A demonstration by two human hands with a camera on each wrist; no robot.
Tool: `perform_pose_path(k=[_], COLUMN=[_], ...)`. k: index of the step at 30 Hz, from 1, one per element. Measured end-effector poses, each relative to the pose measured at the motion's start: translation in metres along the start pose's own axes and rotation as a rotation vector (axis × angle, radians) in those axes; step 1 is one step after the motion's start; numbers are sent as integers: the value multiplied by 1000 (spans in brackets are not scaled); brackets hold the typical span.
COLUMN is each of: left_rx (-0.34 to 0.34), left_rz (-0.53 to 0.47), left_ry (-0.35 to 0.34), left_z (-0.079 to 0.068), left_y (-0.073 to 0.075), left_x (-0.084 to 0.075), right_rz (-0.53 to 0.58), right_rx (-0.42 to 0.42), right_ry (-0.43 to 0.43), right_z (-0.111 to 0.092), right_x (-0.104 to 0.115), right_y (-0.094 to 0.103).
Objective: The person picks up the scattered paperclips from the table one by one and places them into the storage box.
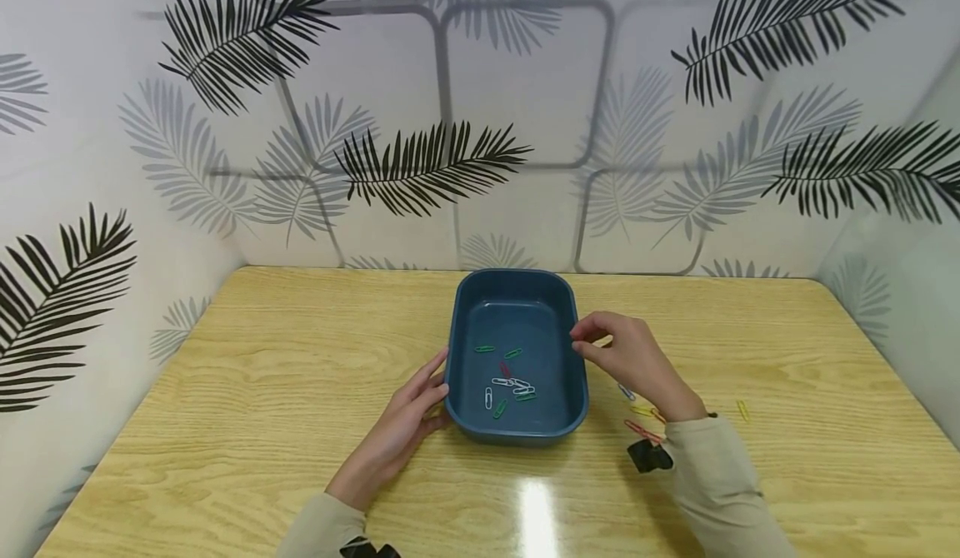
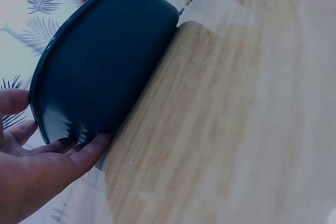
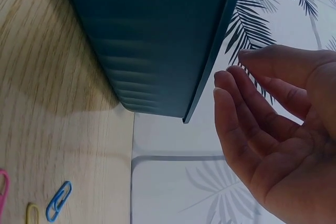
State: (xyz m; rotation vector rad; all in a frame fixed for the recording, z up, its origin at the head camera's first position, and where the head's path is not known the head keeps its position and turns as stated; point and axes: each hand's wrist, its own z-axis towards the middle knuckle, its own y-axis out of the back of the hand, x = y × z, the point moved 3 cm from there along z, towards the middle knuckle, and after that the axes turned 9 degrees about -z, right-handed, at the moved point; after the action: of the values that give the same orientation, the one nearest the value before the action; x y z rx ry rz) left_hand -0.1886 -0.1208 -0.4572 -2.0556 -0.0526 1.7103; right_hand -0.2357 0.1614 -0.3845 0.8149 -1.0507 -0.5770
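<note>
A dark blue plastic bin (image 1: 525,325) stands on the table, with green paper clips (image 1: 484,348), white paper clips (image 1: 488,398) and a red paper clip (image 1: 506,369) lying on its floor. My left hand (image 1: 405,418) rests its fingers against the bin's left side, near the front; the left wrist view shows the fingertips spread along the wall. At the right rim is my right hand (image 1: 637,358), raised slightly above the table. Its fingers (image 3: 231,114) are loosely bent beside the bin's wall, the thumb apart from them, with nothing visible between.
Right of the bin lie loose clips: a blue paper clip (image 1: 626,392), a yellow paper clip (image 1: 641,411) and red paper clips (image 1: 642,431), partly behind the right wrist. Farther right sits another yellow paper clip (image 1: 742,410). A leaf-patterned wall (image 1: 517,208) borders the wooden table (image 1: 300,333).
</note>
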Motion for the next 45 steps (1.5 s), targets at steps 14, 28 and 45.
perform_pose_path(k=[14, 28, 45], left_rx=[-7, -5, 0], left_rz=[-2, -7, -4], left_ry=[0, -2, 0], left_z=[0, 0, -1], left_y=[0, 0, 0], left_x=[1, 0, 0], right_rz=[-46, -75, -154], right_rx=[10, 41, 116], right_ry=[2, -41, -88], right_z=[-14, -35, -62], right_x=[-14, -40, -71], right_y=[11, 27, 38])
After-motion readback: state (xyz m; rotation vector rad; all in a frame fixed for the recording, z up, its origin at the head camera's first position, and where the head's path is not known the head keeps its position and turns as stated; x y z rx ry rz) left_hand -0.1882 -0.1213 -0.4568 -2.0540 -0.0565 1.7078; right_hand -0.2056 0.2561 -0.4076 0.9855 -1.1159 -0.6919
